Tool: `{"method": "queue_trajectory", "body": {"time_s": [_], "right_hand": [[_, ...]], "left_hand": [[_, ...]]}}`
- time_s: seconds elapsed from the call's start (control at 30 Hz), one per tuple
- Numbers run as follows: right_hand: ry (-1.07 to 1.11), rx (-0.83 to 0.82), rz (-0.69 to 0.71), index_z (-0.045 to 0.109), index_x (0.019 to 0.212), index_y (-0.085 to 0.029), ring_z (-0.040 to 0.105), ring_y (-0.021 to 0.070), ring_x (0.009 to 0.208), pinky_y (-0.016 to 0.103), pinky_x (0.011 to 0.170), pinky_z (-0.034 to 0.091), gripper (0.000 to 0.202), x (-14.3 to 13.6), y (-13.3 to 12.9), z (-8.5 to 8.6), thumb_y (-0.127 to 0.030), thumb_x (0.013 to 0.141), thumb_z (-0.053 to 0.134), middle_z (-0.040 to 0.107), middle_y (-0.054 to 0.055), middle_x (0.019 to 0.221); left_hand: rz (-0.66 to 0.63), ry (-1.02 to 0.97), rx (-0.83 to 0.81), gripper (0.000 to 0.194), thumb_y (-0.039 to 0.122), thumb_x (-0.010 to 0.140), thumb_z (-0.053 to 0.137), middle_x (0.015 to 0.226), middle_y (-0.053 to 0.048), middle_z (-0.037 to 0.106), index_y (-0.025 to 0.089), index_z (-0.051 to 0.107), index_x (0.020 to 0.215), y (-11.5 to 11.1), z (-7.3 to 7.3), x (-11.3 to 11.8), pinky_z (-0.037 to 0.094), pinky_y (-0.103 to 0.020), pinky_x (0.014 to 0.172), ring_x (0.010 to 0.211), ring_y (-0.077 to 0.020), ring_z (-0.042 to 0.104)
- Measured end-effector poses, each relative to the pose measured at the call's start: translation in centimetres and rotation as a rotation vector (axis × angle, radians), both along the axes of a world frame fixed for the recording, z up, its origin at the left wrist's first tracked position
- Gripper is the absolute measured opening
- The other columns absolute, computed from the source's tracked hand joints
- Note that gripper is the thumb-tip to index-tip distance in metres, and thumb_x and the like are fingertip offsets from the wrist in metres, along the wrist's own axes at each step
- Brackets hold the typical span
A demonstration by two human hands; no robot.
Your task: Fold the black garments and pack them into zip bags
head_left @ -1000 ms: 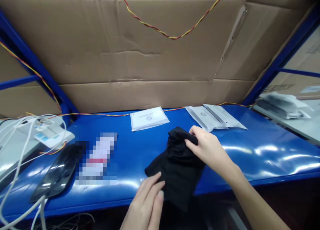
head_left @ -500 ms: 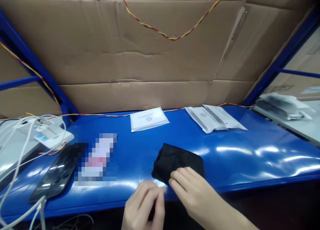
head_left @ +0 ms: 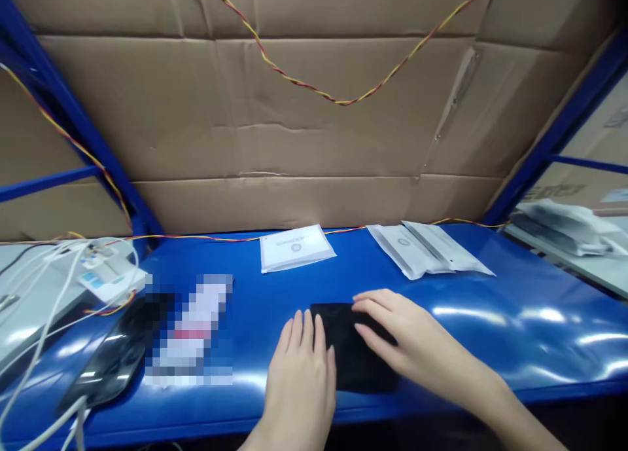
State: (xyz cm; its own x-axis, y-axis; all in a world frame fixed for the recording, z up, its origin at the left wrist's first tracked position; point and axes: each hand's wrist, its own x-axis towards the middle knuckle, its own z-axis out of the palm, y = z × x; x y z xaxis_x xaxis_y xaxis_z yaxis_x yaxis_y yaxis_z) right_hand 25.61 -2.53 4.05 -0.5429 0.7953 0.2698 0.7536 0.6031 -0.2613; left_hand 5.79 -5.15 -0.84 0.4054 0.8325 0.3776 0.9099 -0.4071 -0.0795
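A black folded cloth (head_left: 360, 356) lies flat near the front edge of the blue table. My left hand (head_left: 301, 372) rests along the cloth's left side, palm down, fingers stretched forward and close together. My right hand (head_left: 395, 330) reaches over from the right, its fingers spread on the upper right part of the cloth. Neither hand grips the cloth. Part of its left and right edges is hidden under my hands.
Behind the cloth lie a white packet (head_left: 297, 249) and two more pale packets (head_left: 417, 249). On the left are a dark glossy object (head_left: 110, 356), a pixelated item (head_left: 193, 333) and white cables (head_left: 46, 333). A cardboard wall (head_left: 314, 137) with a hanging twisted wire closes the back.
Both hands have opened out onto the cloth; the left moved forward and up beside it, the right farther over it. The cloth now lies squarer and flatter. The camera view has tilted slightly upward.
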Motion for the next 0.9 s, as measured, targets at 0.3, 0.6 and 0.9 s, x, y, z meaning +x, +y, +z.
{"method": "queue_trajectory", "body": {"time_s": [0.3,0.6,0.9], "right_hand": [[-0.366,-0.387,0.126,0.066,0.086,-0.020,0.062,0.0239,0.077,0.027,0.056,0.040,0.026,-1.5,7.7,1.3,-0.045,0.079,0.068,0.065,0.005,0.081],[0.039,-0.338,0.287,0.059,0.087,-0.019,0.057,0.0175,0.082,0.028,0.072,0.043,0.013,-0.9,9.5,-1.3,-0.031,0.089,0.057,0.061,0.003,0.091],[0.123,-0.189,0.242,0.053,0.101,-0.020,0.059,0.0190,0.084,0.032,0.073,0.049,0.013,-2.1,7.4,-1.9,-0.021,0.094,0.043,0.061,0.005,0.094]], "left_hand": [[0.298,-0.036,-0.223,0.030,0.019,0.089,0.045,0.112,-0.021,0.064,0.008,0.060,0.113,12.1,3.6,-3.5,0.048,-0.041,0.086,0.105,-0.0315,0.062],[0.301,-0.041,-0.286,0.030,0.010,0.085,0.040,0.087,-0.013,0.072,0.016,0.065,0.098,13.0,2.3,-4.4,0.048,-0.031,0.068,0.083,-0.0252,0.068],[-0.011,-0.116,-0.294,0.011,0.016,0.084,0.050,0.080,-0.004,0.068,0.020,0.058,0.091,10.5,3.2,-2.0,0.045,-0.026,0.062,0.074,-0.0209,0.065]]}}
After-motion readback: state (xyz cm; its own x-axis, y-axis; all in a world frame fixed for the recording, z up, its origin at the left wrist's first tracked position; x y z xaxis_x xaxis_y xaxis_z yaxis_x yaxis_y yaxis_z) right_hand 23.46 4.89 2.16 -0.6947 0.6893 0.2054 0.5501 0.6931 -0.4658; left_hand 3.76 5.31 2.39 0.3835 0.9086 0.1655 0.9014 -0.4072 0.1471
